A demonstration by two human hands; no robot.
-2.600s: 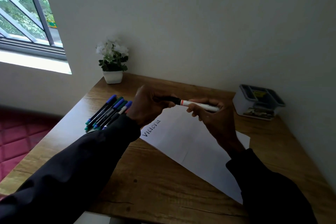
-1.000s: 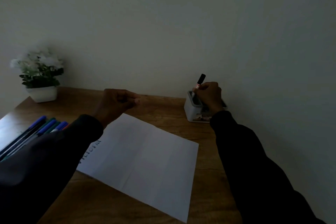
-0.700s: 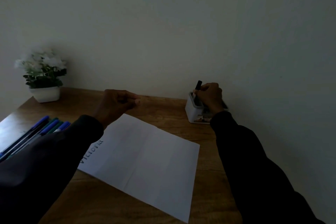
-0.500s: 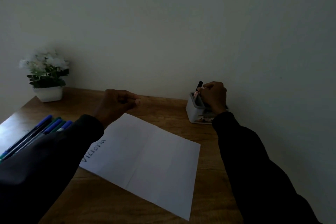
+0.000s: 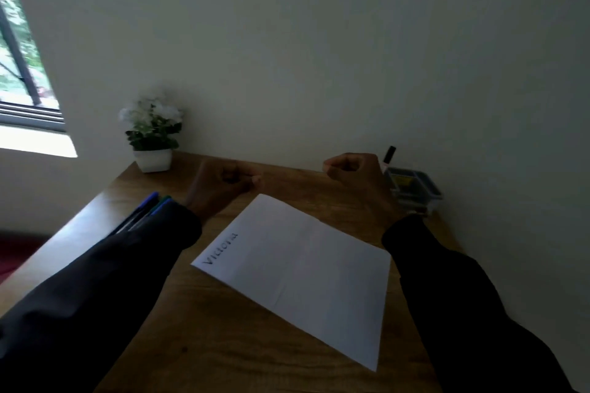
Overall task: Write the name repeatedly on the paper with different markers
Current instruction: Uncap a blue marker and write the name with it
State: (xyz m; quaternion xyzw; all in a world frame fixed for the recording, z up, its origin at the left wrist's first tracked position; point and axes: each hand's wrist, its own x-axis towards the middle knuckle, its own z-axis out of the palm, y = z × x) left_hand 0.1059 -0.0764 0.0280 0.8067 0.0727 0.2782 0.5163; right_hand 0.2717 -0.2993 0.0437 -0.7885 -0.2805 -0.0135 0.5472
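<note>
1. Your left hand [image 5: 220, 188] is over the far middle of the desk [image 5: 223, 335], just past the far corner of the paper [image 5: 306, 268]. The fingers are clenched into a fist with the thumb laid against the forefinger. No object shows inside it. Contact with the desk surface: cannot tell.
2. Your right hand [image 5: 354, 175] is near the far edge, toward the far right corner. It is also clenched, knuckles up, with nothing visible in it. It sits just left of the holder [image 5: 415, 193] and apart from it.
3. The paper lies flat in the middle of the desk, between your two forearms. It is turned askew, with one corner pointing at the far edge. Faint fold creases cross the sheet.
4. The name [image 5: 221, 249], "Victoria", is written once in dark ink. It runs along the side of the paper that faces the left edge of the desk.
5. The markers [image 5: 145, 209] lie bundled by the left edge. Blue and green caps point toward the far edge. Your left sleeve [image 5: 111, 281] covers most of them, so the count is not readable.
6. A black-capped marker [image 5: 390, 154] stands upright, cap up, in the grey holder at the far right corner, close to the wall [image 5: 319, 57].
7. A white-flowered plant [image 5: 151, 124] in a white pot [image 5: 153, 160] occupies the far left corner. A window [image 5: 19, 73] lies beyond the left edge.
</note>
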